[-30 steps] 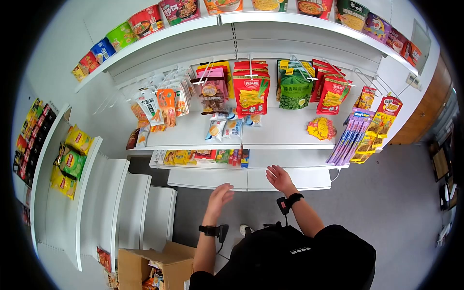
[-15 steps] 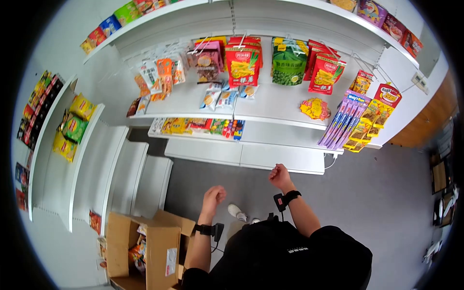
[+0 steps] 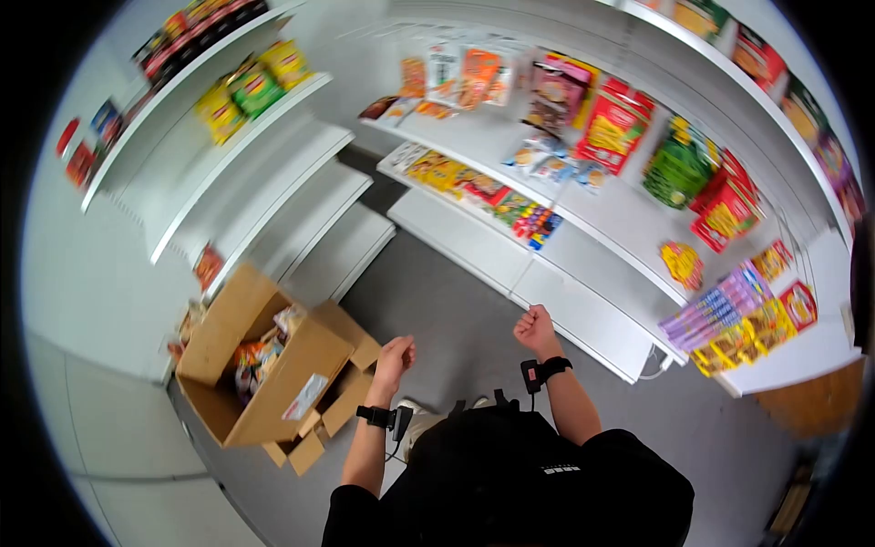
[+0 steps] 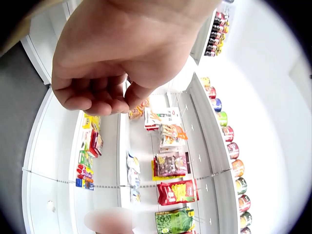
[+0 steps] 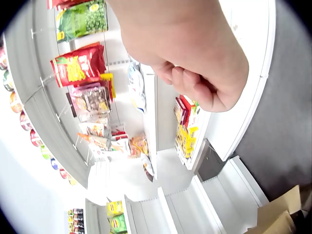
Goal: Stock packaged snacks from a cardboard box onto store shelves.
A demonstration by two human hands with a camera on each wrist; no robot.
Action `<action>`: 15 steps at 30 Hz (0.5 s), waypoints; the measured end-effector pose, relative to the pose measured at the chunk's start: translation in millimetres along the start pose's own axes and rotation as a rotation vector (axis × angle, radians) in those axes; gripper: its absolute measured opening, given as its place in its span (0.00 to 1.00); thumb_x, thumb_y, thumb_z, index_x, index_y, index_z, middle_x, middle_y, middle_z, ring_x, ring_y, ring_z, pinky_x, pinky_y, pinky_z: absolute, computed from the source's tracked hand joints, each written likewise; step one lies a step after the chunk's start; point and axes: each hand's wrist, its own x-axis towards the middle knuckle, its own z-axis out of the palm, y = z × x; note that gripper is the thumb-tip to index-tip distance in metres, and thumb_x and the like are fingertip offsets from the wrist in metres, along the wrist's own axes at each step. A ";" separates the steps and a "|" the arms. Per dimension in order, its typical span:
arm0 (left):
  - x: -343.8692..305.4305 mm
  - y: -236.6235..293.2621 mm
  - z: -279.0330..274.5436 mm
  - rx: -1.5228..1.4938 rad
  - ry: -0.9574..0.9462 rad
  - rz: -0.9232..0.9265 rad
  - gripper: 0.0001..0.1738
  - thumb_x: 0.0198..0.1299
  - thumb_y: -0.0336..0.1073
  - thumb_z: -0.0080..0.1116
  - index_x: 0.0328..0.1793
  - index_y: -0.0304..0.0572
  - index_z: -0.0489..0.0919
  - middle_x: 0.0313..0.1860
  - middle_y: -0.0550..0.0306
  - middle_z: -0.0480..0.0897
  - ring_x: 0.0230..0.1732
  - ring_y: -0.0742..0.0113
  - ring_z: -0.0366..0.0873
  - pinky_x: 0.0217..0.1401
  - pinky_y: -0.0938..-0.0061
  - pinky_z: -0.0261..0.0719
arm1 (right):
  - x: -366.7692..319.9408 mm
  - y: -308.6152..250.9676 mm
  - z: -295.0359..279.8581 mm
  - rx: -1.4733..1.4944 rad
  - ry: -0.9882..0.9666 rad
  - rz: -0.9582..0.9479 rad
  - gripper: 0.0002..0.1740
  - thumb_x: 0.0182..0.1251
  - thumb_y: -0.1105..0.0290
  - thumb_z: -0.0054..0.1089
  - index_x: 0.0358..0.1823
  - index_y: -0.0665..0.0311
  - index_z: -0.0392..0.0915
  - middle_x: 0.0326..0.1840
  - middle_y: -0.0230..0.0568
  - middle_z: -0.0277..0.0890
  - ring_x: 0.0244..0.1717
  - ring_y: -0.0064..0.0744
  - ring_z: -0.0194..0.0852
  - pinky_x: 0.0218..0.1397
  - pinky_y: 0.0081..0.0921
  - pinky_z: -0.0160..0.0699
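Observation:
My left hand (image 3: pixel 394 358) is held up in front of my body with the fingers curled in and nothing in it. In the left wrist view its fingertips (image 4: pixel 100 107) bend toward the palm near the thumb. The right hand (image 3: pixel 535 328) makes a fist, also holding nothing, and overlaps the edge of the lowest shelf (image 3: pixel 583 314) in the head view. Nearest to the left hand stands an open cardboard box (image 3: pixel 278 401), with several snack bags (image 3: pixel 260 357) inside it.
A wall shelf unit carries hanging red bags (image 3: pixel 615 126), green bags (image 3: pixel 679 164) and purple packs (image 3: pixel 720 305). On the left, another unit holds chip bags (image 3: pixel 252 88) on an upper shelf (image 3: pixel 173 155). Grey floor (image 3: pixel 447 310) lies between the units.
My view has turned left toward the cardboard box and the left shelves. Both hands went from spread fingers to curled fingers while staying in front of my body.

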 end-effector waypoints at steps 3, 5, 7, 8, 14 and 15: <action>-18.2 -4.8 -32.6 -0.055 0.072 0.015 0.12 0.63 0.42 0.54 0.28 0.48 0.73 0.22 0.69 0.72 0.24 0.79 0.69 0.28 0.83 0.66 | 18.2 31.4 24.2 -0.078 0.020 0.056 0.16 0.59 0.68 0.51 0.17 0.53 0.55 0.14 0.25 0.49 0.15 0.22 0.45 0.22 0.21 0.49; -28.9 -6.9 -56.7 -0.079 0.120 0.012 0.13 0.63 0.43 0.54 0.27 0.49 0.73 0.22 0.69 0.72 0.23 0.79 0.68 0.28 0.83 0.66 | 33.2 53.5 37.7 -0.132 0.010 0.104 0.16 0.60 0.67 0.51 0.17 0.53 0.56 0.14 0.25 0.50 0.15 0.22 0.47 0.22 0.20 0.50; -36.3 -7.8 -80.3 -0.096 0.166 0.036 0.13 0.63 0.44 0.54 0.26 0.49 0.73 0.21 0.69 0.72 0.23 0.79 0.68 0.27 0.83 0.66 | 44.2 74.6 55.3 -0.176 -0.003 0.167 0.16 0.61 0.67 0.50 0.17 0.53 0.56 0.14 0.24 0.50 0.15 0.21 0.47 0.22 0.20 0.51; -38.9 -6.5 -92.6 -0.099 0.175 0.046 0.13 0.62 0.44 0.54 0.26 0.50 0.73 0.21 0.70 0.72 0.23 0.79 0.68 0.27 0.83 0.65 | 47.7 86.1 67.1 -0.202 0.030 0.178 0.17 0.59 0.69 0.50 0.16 0.52 0.55 0.13 0.24 0.48 0.15 0.21 0.44 0.23 0.20 0.50; -46.7 8.0 -157.6 -0.144 0.272 0.056 0.12 0.64 0.42 0.51 0.28 0.48 0.74 0.21 0.69 0.72 0.23 0.78 0.68 0.28 0.83 0.66 | 80.2 149.6 113.6 -0.356 -0.023 0.206 0.16 0.61 0.66 0.50 0.18 0.52 0.57 0.15 0.25 0.51 0.16 0.22 0.47 0.25 0.22 0.52; -47.9 11.8 -168.0 -0.154 0.272 0.059 0.12 0.64 0.41 0.51 0.28 0.48 0.73 0.21 0.69 0.72 0.23 0.78 0.68 0.28 0.83 0.66 | 85.8 160.6 119.9 -0.357 -0.020 0.224 0.16 0.62 0.66 0.50 0.18 0.52 0.57 0.15 0.25 0.51 0.16 0.22 0.47 0.25 0.22 0.52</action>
